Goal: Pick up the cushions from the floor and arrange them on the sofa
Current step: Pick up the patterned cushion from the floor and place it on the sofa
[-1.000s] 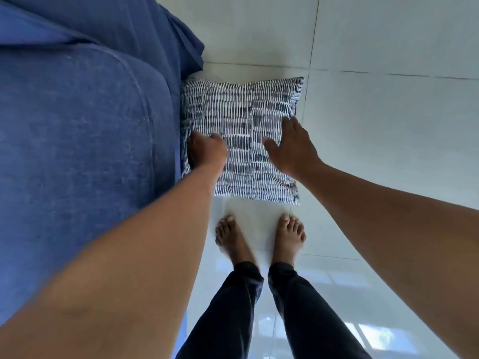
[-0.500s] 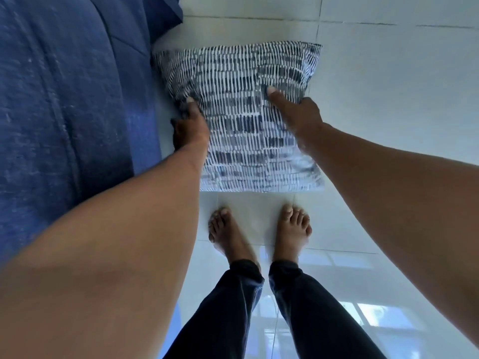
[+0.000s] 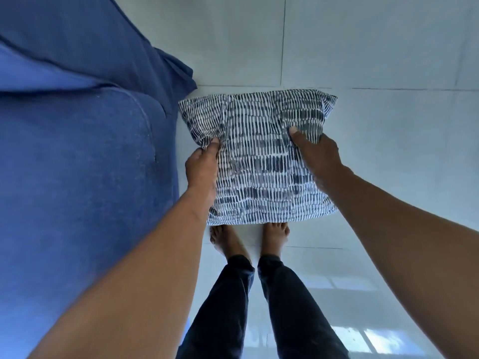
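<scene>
Both hands, left [image 3: 203,164] and right [image 3: 320,158], grip the navy-and-white dashed fabric cushion [image 3: 259,161] by its side edges, beside blue upholstered sofa [image 3: 83,164]; open white tiled floor [image 3: 388,138] rightward.

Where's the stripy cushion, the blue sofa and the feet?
Cushion [image 3: 259,167]: head view, middle of its patterned top.
Sofa [image 3: 77,177]: head view, on the blue seat fabric.
Left foot [image 3: 224,239]: head view, top of the foot.
Right foot [image 3: 276,235]: head view, top of the foot.
</scene>
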The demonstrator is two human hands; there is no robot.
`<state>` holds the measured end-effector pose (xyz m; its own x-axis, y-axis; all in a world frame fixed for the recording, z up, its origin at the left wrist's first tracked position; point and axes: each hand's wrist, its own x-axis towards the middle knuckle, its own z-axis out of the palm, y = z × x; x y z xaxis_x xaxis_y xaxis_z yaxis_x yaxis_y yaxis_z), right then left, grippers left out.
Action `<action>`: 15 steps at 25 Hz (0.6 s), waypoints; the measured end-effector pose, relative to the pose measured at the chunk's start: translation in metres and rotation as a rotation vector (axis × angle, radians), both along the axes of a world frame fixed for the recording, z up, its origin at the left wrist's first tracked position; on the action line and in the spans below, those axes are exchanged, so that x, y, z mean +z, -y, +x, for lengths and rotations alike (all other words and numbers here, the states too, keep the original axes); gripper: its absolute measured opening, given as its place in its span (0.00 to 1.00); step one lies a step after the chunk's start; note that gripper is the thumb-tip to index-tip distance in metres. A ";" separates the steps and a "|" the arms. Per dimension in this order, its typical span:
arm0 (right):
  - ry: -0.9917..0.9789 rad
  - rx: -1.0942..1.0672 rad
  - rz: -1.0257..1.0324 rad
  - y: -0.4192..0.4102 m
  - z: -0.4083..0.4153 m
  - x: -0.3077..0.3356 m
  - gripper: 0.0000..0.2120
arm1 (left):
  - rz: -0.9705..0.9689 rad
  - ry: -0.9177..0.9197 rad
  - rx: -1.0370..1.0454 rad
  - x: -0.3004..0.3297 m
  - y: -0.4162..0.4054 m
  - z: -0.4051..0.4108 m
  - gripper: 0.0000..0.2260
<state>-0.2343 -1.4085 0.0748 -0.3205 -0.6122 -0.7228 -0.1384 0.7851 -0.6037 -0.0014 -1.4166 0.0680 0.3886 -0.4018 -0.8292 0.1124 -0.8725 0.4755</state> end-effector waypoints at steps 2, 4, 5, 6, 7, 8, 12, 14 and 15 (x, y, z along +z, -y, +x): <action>0.010 -0.016 -0.016 -0.007 -0.007 0.051 0.23 | -0.036 -0.033 0.014 0.054 0.001 -0.002 0.09; 0.009 -0.040 -0.017 -0.014 -0.013 0.093 0.23 | -0.033 -0.075 0.026 0.100 0.000 -0.003 0.07; 0.010 -0.047 -0.023 -0.016 -0.015 0.118 0.22 | -0.030 -0.110 0.027 0.126 0.000 0.000 0.07; 0.016 -0.054 -0.036 -0.019 -0.015 0.145 0.21 | -0.024 -0.146 0.027 0.155 -0.002 0.004 0.08; 0.025 -0.062 -0.057 -0.020 -0.014 0.175 0.19 | -0.020 -0.173 0.024 0.187 -0.003 0.009 0.14; 0.036 -0.069 -0.080 -0.020 -0.012 0.201 0.19 | -0.018 -0.186 0.023 0.216 -0.005 0.014 0.22; 0.099 -0.036 -0.166 -0.022 0.001 0.299 0.28 | -0.094 -0.228 0.065 0.318 -0.016 0.038 0.33; 0.131 -0.013 -0.201 -0.019 0.010 0.343 0.25 | -0.148 -0.228 0.089 0.363 -0.020 0.053 0.27; 0.149 -0.003 -0.218 -0.016 0.016 0.362 0.21 | -0.180 -0.233 0.095 0.382 -0.022 0.061 0.22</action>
